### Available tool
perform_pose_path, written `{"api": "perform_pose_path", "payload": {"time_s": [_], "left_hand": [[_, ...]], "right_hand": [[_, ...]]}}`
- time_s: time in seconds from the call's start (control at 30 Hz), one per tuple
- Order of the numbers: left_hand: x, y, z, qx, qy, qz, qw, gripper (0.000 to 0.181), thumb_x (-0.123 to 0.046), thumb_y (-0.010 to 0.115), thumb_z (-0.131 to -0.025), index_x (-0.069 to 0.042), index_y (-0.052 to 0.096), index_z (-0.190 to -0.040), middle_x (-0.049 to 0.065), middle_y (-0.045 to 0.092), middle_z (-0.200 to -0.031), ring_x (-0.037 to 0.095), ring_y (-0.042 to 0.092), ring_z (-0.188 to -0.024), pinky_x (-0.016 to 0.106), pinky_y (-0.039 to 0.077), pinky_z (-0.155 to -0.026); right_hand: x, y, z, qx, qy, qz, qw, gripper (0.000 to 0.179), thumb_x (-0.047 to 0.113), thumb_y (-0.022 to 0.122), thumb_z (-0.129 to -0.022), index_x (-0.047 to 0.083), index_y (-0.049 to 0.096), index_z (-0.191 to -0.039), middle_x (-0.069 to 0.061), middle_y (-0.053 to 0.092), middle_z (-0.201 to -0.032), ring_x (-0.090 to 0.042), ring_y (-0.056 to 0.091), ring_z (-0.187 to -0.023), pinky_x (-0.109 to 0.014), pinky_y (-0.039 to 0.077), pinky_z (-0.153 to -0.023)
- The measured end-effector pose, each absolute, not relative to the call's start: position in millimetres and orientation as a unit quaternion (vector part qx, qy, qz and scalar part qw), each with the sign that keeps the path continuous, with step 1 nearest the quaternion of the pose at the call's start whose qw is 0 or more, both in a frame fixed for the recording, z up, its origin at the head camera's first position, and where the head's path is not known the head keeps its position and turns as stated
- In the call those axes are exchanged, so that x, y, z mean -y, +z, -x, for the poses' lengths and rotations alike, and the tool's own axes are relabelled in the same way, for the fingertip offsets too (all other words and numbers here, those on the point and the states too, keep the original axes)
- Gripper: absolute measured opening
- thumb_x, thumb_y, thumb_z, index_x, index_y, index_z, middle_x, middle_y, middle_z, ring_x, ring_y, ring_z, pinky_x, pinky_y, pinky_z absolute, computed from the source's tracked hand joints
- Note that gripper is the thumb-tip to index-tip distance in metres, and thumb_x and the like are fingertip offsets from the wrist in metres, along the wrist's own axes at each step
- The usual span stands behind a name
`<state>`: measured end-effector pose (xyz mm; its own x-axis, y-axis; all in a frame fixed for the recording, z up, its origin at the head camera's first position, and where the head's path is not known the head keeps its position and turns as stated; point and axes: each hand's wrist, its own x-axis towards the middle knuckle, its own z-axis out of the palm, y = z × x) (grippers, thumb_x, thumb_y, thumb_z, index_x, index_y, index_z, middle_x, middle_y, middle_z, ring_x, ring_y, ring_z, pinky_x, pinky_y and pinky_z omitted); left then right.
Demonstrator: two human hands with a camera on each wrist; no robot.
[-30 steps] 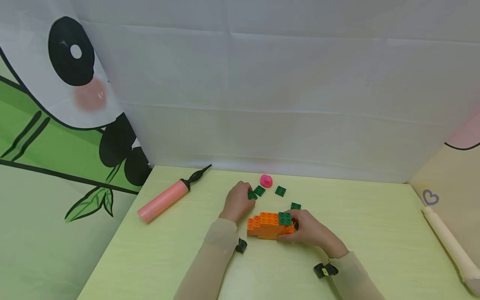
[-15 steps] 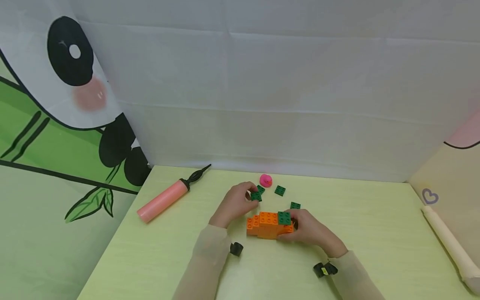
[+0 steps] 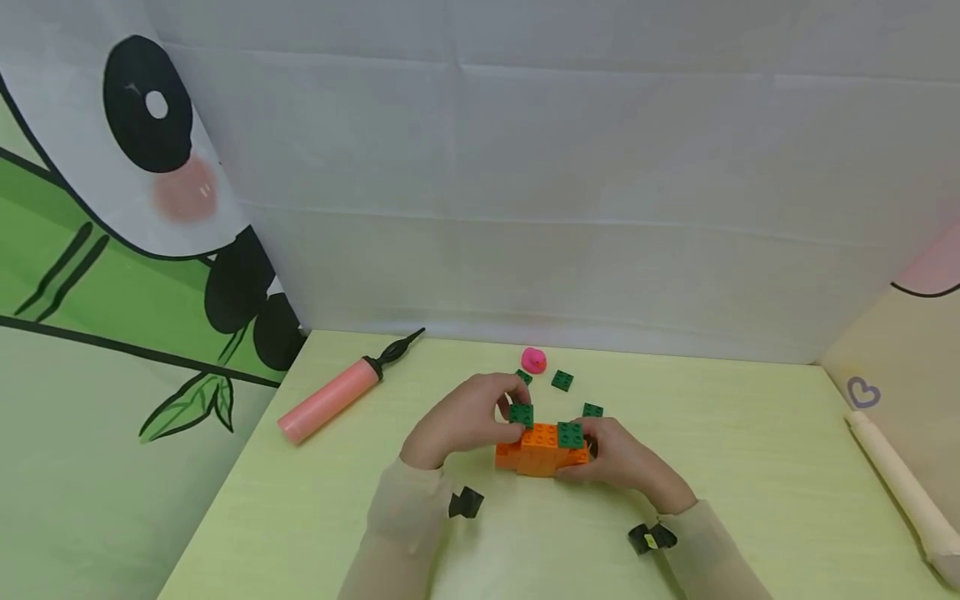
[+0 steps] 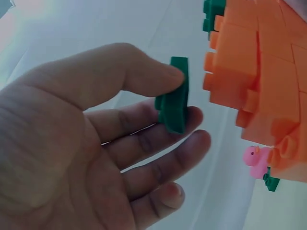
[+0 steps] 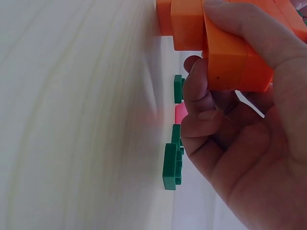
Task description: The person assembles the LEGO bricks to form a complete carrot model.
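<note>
My left hand point(image 3: 468, 417) pinches a small green building brick point(image 4: 176, 98) between thumb and fingers. In the left wrist view a gap separates that brick from the orange brick structure point(image 4: 259, 72). The stepped orange structure point(image 3: 538, 457) carries one green brick point(image 3: 570, 435) on top at its right. My right hand point(image 3: 626, 467) grips the structure's right end, its thumb on the near side, as the right wrist view also shows with the orange bricks point(image 5: 228, 62). The structure's left end is partly covered by my left hand.
Loose green bricks point(image 3: 562, 381) lie behind the structure, one point(image 3: 592, 410) close behind my right hand. A pink toy duck point(image 3: 534, 360) stands near the back wall. A pink hand pump point(image 3: 333, 400) lies at left, and a pale roll point(image 3: 896, 492) along the right edge.
My left hand has lifted a green brick from the group near the duck and carried it right and nearer, to above the structure's left part. My right hand and the structure stay put.
</note>
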<state>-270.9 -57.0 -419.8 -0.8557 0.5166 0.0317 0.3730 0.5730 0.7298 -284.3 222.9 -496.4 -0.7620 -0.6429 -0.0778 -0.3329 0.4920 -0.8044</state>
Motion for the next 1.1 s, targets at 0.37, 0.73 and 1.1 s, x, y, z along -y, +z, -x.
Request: {"api": "perform_pose_path", "payload": {"time_s": [0.37, 0.73, 1.1], "left_hand": [[55, -407, 262, -0.886, 0.356, -0.267, 0.13, 0.02, -0.007, 0.074, -0.086, -0.014, 0.068, -0.103, -0.007, 0.065, -0.093, 0.017, 0.062, -0.085, 0.028, 0.053, -0.072], [51, -409, 261, -0.884, 0.359, -0.271, 0.125, 0.021, -0.003, 0.072, -0.084, -0.016, 0.067, -0.1, -0.007, 0.065, -0.091, 0.017, 0.062, -0.08, 0.028, 0.053, -0.071], [48, -408, 259, -0.882, 0.382, -0.237, 0.14, 0.019, -0.001, 0.072, -0.083, -0.016, 0.068, -0.095, -0.004, 0.065, -0.087, 0.018, 0.06, -0.071, 0.028, 0.049, -0.062]], "right_hand": [[-224, -497, 285, -0.841, -0.417, 0.289, 0.189, 0.037, 0.023, 0.09, -0.084, 0.009, 0.071, -0.113, 0.007, 0.073, -0.102, -0.014, 0.065, -0.088, -0.027, 0.056, -0.085], [-223, -497, 286, -0.845, -0.41, 0.286, 0.189, 0.039, 0.024, 0.091, -0.083, 0.008, 0.072, -0.113, 0.006, 0.073, -0.103, -0.015, 0.065, -0.09, -0.027, 0.056, -0.085], [-224, -498, 287, -0.846, -0.41, 0.286, 0.188, 0.039, 0.025, 0.091, -0.083, 0.008, 0.072, -0.113, 0.007, 0.073, -0.103, -0.014, 0.065, -0.09, -0.027, 0.056, -0.086]]}}
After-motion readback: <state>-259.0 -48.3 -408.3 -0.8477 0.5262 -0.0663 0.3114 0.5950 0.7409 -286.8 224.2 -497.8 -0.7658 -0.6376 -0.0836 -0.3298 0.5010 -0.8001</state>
